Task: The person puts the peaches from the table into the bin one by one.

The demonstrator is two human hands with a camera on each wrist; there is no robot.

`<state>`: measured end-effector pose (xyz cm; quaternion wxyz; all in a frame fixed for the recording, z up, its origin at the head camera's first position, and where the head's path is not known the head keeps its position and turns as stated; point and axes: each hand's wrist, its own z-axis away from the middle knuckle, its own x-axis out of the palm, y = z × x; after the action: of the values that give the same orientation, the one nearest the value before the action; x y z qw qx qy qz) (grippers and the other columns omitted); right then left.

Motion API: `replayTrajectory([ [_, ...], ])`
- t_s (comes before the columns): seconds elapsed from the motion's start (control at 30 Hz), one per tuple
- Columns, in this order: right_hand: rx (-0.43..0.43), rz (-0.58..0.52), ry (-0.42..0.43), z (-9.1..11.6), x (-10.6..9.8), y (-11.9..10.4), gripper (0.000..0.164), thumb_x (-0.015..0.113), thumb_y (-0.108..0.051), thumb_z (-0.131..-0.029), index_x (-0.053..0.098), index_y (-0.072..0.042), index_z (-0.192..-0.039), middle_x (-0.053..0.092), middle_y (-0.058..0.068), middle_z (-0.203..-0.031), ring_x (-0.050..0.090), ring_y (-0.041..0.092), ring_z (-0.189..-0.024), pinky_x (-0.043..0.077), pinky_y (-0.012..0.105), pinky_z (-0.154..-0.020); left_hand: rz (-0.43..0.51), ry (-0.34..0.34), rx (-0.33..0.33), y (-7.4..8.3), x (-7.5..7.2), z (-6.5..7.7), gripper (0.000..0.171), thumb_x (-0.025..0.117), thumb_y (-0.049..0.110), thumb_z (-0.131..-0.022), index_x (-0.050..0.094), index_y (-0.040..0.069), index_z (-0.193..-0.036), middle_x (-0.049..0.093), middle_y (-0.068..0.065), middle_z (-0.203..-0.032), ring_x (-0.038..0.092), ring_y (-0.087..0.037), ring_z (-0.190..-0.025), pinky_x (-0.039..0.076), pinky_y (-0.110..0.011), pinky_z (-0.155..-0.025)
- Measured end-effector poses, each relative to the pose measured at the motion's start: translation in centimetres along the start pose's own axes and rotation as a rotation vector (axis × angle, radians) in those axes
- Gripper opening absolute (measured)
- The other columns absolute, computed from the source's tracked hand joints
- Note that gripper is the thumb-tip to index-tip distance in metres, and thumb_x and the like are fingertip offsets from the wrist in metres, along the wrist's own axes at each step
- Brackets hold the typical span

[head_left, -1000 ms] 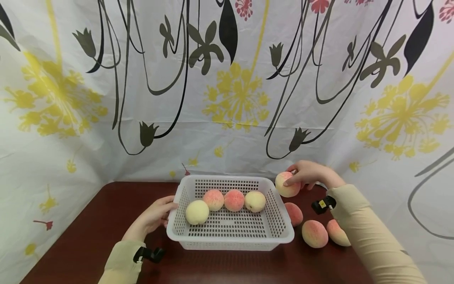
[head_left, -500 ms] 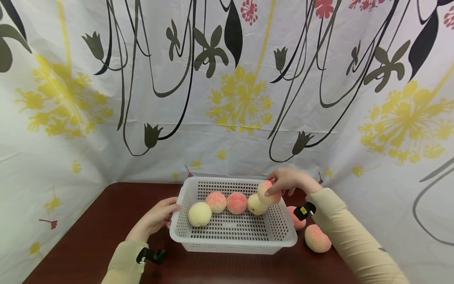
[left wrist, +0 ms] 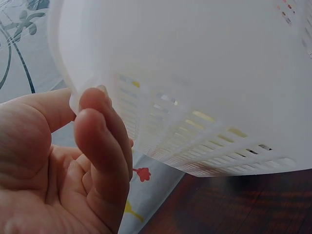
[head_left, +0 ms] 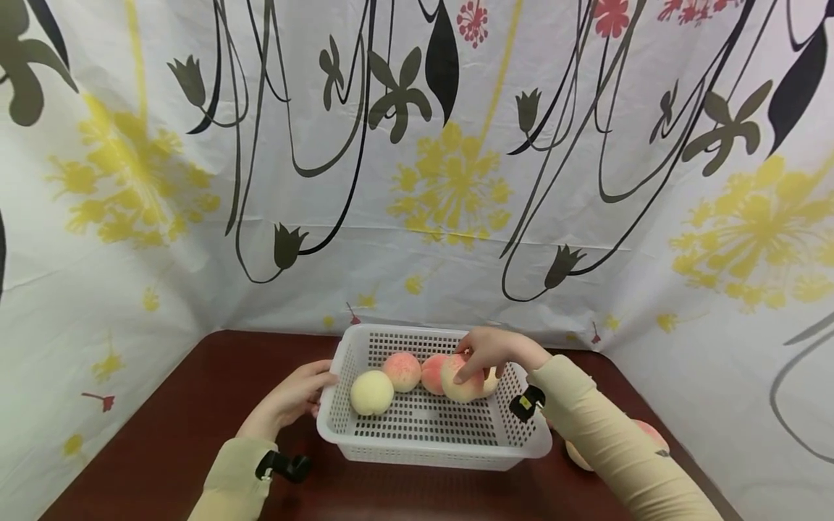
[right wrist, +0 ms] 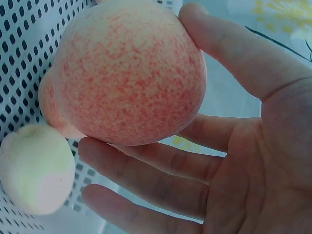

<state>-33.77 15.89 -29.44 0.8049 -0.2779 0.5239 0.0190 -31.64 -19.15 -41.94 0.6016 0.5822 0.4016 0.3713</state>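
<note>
A white perforated plastic basket (head_left: 430, 452) stands on the table. My left hand (head_left: 296, 394) grips its left rim, with the thumb and fingers at the edge in the left wrist view. My right hand (head_left: 491, 351) holds a speckled red-and-cream peach (right wrist: 131, 78) between thumb and fingers, over the right half of the basket. Inside the basket lie a pale yellow peach (head_left: 372, 393), a pink-speckled peach (head_left: 402, 372) and a redder peach (head_left: 431, 373), the last partly covered by the held one. Another pale peach (right wrist: 36, 168) is mostly hidden behind my right hand in the head view.
Right of the basket, a peach (head_left: 578, 457) and a pinkish one (head_left: 651, 433) show partly from behind my right sleeve (head_left: 619, 427). The dark red-brown table (head_left: 169, 427) is backed by a hanging white cloth (head_left: 352, 289) with a flower print.
My right hand has carried the peach leftward from beyond the basket's right rim to above its inside. My left hand stays on the left rim. The head view has shifted slightly.
</note>
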Motion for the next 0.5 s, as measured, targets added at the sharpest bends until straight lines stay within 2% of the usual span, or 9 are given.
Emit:
replayTrajectory([
  [0.23, -0.008, 0.028, -0.041, -0.9, 1.4, -0.9, 0.043, 0.074, -0.034, -0.067, 0.062, -0.018, -0.105, 0.058, -0.001, -0.083, 0.059, 0.023, -0.065, 0.048, 0.043, -0.052, -0.006, -0.007, 0.000, 0.1, 0.0, 0.1, 0.049, 0.048, 0.018, -0.090, 0.032, -0.002, -0.132, 0.056, -0.028, -0.101, 0.058, -0.021, -0.059, 0.044, -0.027, -0.043],
  [0.33, -0.017, 0.040, -0.070, -1.3, 2.0, -1.3, 0.041, 0.074, -0.035, -0.067, 0.062, -0.020, -0.104, 0.057, -0.002, -0.077, 0.057, 0.020, -0.061, 0.048, 0.042, -0.051, -0.009, -0.003, -0.004, 0.1, -0.1, 0.0, 0.050, 0.049, 0.020, -0.090, 0.032, -0.002, -0.132, 0.056, -0.028, -0.101, 0.059, -0.023, -0.060, 0.045, -0.028, -0.043],
  [0.5, -0.041, -0.021, -0.119, -2.0, 3.0, -1.9, 0.048, 0.074, -0.028, -0.068, 0.058, -0.017, -0.112, 0.055, -0.003, -0.086, 0.050, 0.015, -0.061, 0.047, 0.042, -0.052, -0.009, 0.000, -0.011, 0.1, -0.1, -0.1, 0.049, 0.049, 0.019, -0.090, 0.034, -0.001, -0.131, 0.056, -0.028, -0.102, 0.059, -0.022, -0.060, 0.045, -0.028, -0.043],
])
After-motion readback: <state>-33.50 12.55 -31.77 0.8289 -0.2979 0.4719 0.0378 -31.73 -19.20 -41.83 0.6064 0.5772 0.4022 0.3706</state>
